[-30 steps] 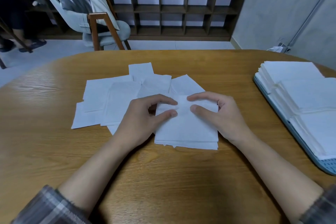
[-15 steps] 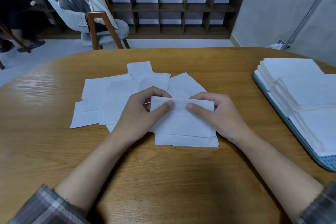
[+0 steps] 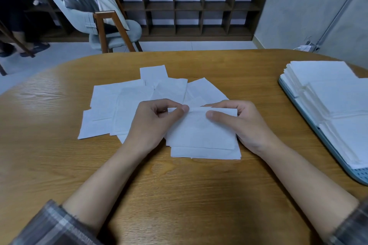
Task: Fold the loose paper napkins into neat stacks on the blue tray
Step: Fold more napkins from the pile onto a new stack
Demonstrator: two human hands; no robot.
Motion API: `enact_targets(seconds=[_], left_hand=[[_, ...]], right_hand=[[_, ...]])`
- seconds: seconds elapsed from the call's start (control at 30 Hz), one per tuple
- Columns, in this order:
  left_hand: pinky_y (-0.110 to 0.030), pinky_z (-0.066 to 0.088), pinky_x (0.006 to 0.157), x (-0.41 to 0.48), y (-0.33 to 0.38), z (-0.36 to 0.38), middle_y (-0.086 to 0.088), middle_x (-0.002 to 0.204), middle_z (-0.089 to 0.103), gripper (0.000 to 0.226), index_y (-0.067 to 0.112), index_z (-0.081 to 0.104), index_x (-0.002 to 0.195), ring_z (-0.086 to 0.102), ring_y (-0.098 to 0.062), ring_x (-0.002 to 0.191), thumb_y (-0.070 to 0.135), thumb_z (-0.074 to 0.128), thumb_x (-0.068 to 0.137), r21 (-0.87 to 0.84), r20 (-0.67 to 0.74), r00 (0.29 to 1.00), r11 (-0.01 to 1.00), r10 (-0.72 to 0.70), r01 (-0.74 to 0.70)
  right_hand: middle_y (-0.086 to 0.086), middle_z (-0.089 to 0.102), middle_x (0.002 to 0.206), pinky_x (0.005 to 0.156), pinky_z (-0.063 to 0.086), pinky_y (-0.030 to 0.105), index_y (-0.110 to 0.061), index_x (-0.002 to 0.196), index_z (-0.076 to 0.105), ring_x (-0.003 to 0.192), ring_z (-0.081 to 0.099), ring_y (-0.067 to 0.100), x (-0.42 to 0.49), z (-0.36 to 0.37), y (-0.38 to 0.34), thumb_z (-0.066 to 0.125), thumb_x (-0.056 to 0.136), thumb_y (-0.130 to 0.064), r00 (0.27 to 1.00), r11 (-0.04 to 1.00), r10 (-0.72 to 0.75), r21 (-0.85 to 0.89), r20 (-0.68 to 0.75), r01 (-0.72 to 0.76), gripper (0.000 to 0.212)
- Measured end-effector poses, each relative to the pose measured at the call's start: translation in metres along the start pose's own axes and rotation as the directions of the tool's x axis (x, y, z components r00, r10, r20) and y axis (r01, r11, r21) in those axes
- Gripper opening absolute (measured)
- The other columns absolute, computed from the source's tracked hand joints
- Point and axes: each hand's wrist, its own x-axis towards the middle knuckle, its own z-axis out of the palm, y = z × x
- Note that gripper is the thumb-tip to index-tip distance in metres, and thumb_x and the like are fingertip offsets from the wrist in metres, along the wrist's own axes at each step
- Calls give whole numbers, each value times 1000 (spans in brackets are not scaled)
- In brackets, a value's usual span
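Napkins (image 3: 111,109) are spread loose on the table (image 3: 59,165); folded stacks (image 3: 338,101) are kept on the blue tray (image 3: 361,175), right. The top napkin (image 3: 201,131) is pinched at its far edge by the left hand (image 3: 151,125) and right hand (image 3: 245,125). Being thin, limp paper that likely tears easily, it should be taken lightly at the corners.

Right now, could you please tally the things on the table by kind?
blue tray: 1
napkin stacks on it: 3
held napkin: 1
left hand, right hand: 2
Total: 7, leaving out the overlapping loose napkins, too layered to count.
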Motion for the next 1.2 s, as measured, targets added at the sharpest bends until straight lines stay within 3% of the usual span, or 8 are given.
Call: enact_targets(seconds=[0.17, 0.47, 0.6, 0.77, 0.87, 0.93, 1.03, 1.2], left_hand=[[-37, 30, 66, 0, 1, 1, -7, 60, 40, 12, 23, 85, 82, 37, -24, 63, 34, 86, 87, -36, -45, 999, 999, 0, -2], [-40, 21, 60, 1, -2, 0, -12, 62, 28, 10, 20, 83, 81, 23, -41, 64, 28, 89, 84, -24, -91, 994, 998, 60, -63], [-29, 38, 60, 0, -1, 0, 5, 68, 68, 7, 23, 82, 86, 50, -16, 58, 25, 88, 85, 40, -162, 979, 992, 124, -119], [-22, 53, 75, 0, 1, 1, 12, 92, 80, 10, 21, 80, 96, 73, -4, 86, 16, 85, 88, 41, -203, 965, 986, 164, -159], [-23, 56, 79, -1, -1, 2, 8, 102, 79, 30, 27, 70, 120, 74, -9, 95, 18, 81, 93, 27, -113, 978, 985, 174, -172], [-18, 52, 82, 0, -7, 0, 12, 113, 72, 44, 31, 61, 130, 69, -8, 103, 23, 82, 92, 214, 7, 972, 950, 233, -229], [-17, 44, 91, -2, -14, -1, 19, 111, 66, 41, 34, 63, 126, 60, -2, 111, 38, 82, 90, 494, 241, 943, 808, 228, -322], [-19, 43, 89, 0, -16, -3, 19, 100, 66, 36, 34, 75, 120, 57, -1, 104, 49, 80, 88, 567, 324, 923, 738, 208, -365]], right_hand=[[14, 80, 100, 88, 58, 45, -5, 93, 81, 94, 77, 30, 0, 0, 0, 80, 90, -12, 999, 999, 26, -41, -48, -28, 8], [12, 81, 101, 86, 60, 42, -7, 103, 79, 96, 78, 30, 0, 2, -3, 81, 89, -9, 998, 999, 2, -50, -63, -6, 14], [20, 78, 110, 83, 62, 51, -23, 128, 61, 98, 76, 38, 0, 0, -7, 79, 88, -4, 999, 993, -36, 114, -10, 37, 47], [4, 79, 116, 100, 54, 31, -13, 110, 80, 116, 71, 18, 0, -4, -3, 80, 89, -8, 981, 985, -156, -56, 119, 163, 21], [-13, 79, 114, 103, 49, 19, -16, 109, 82, 117, 69, 2, 2, -7, 0, 73, 95, 0, 985, 955, -169, -249, -14, 161, 23], [-21, 78, 112, 99, 48, 15, -24, 107, 83, 115, 67, -5, 6, -13, 1, 70, 97, -2, 969, 932, -198, -334, -147, 140, 27], [-28, 76, 110, 97, 46, 10, -30, 105, 83, 115, 65, -8, 10, -19, 4, 71, 96, -5, 941, 923, -231, -361, -249, 131, 29], [-26, 76, 111, 96, 45, 8, -27, 107, 82, 115, 64, -9, 9, -20, 3, 72, 95, -3, 944, 924, -246, -347, -218, 161, 29]])
